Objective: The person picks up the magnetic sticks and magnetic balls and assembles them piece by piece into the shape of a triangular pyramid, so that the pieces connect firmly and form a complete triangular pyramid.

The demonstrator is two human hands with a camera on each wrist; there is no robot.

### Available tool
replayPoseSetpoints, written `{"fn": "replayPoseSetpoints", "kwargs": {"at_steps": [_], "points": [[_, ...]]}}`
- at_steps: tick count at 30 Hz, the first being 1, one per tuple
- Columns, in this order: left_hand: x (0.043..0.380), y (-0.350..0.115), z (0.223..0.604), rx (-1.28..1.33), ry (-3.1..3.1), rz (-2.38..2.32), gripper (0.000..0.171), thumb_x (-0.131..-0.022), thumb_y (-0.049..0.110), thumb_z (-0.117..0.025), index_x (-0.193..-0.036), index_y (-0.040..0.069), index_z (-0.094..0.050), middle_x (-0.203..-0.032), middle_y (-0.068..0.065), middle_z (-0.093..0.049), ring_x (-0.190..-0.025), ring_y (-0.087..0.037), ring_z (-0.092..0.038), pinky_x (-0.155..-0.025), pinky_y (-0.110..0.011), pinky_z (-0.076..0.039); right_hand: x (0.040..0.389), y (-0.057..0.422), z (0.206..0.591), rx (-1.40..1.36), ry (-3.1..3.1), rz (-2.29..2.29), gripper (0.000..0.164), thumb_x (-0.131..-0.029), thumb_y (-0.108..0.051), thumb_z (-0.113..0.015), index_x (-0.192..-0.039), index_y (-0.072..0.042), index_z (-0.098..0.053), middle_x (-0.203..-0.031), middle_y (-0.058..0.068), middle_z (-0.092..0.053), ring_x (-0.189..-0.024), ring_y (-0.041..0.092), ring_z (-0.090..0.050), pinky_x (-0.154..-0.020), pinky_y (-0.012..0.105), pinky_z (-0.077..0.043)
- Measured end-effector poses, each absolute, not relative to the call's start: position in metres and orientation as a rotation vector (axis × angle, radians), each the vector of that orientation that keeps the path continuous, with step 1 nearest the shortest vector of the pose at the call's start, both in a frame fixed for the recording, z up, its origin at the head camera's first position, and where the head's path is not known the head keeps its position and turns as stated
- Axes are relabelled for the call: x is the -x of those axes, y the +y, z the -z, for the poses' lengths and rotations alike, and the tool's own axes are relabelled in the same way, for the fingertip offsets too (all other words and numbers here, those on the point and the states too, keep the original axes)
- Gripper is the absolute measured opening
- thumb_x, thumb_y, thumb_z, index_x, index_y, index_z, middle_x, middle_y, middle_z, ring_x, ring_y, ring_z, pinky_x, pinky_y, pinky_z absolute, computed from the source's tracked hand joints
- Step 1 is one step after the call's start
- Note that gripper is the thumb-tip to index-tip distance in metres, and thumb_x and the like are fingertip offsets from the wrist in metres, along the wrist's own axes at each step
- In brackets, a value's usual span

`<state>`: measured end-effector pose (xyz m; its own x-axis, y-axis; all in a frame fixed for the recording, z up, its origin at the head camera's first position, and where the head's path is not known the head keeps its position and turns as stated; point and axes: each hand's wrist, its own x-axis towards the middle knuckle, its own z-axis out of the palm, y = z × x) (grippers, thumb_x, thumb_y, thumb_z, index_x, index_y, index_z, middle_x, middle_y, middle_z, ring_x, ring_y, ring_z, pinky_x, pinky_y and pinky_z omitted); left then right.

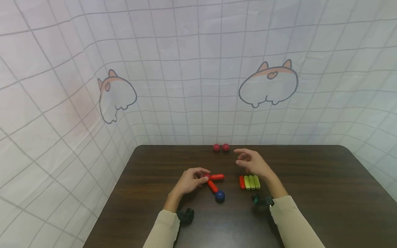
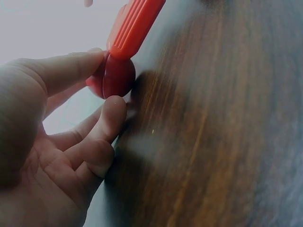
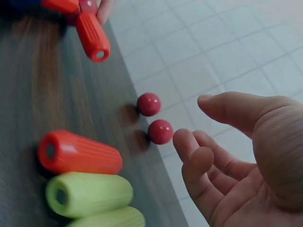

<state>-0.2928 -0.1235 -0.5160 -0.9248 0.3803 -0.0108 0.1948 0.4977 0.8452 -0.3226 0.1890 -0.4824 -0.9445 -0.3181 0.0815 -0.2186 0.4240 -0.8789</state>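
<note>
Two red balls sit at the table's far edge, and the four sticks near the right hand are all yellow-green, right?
Not all: the head view shows one red cylindrical stick beside three yellow-green cylindrical sticks. Two glossy red balls do sit at the far edge of the dark table.

Glossy dark-red ball (image 2: 119, 78) below centre in the head view, two ribbed red rods (image 1: 217, 176) fanning rightward from it, glossy navy-blue ball (image 1: 220, 196) at the lower rod's end
</note>
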Motion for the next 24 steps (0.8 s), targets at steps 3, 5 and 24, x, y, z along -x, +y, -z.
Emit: {"fn": "replayPoseSetpoints", "kwargs": {"at_steps": [3, 5, 24], "points": [[0.293, -0.124, 0.516, -0.494, 2.547, -1.399, 0.028, -0.097, 0.029, -0.072, -0.123, 0.019, -0.073, -0.093, -0.003, -0.068, -0.068, -0.016, -0.064, -0.063, -0.032, -0.053, 0.335, 0.19, 0.48, 0.483, 2.557, 1.545, 0.046, -0.098, -0.015, -0.07, -0.142, -0.01, -0.058, -0.124, 0.027, -0.062, -0.064, 0.019, -0.055, -0.058, 0.04, -0.052], [0.293, -0.124, 0.517, -0.495, 2.542, -1.407, 0.028, -0.097, 0.029, -0.072, -0.123, 0.019, -0.074, -0.094, -0.004, -0.068, -0.068, -0.016, -0.064, -0.064, -0.032, -0.053, 0.344, 0.19, 0.48, 0.477, 2.551, 1.518, 0.047, -0.098, -0.015, -0.069, -0.143, -0.009, -0.057, -0.128, 0.028, -0.061, -0.065, 0.019, -0.056, -0.059, 0.038, -0.052], [0.295, -0.124, 0.517, -0.473, 2.525, -1.424, 0.028, -0.096, 0.029, -0.073, -0.121, 0.018, -0.074, -0.094, -0.004, -0.067, -0.067, -0.016, -0.065, -0.06, -0.031, -0.051, 0.405, 0.168, 0.477, 0.408, 2.553, 1.346, 0.049, -0.097, -0.01, -0.068, -0.144, -0.005, -0.054, -0.144, 0.027, -0.05, -0.105, 0.03, -0.068, -0.07, 0.032, -0.055]]}}
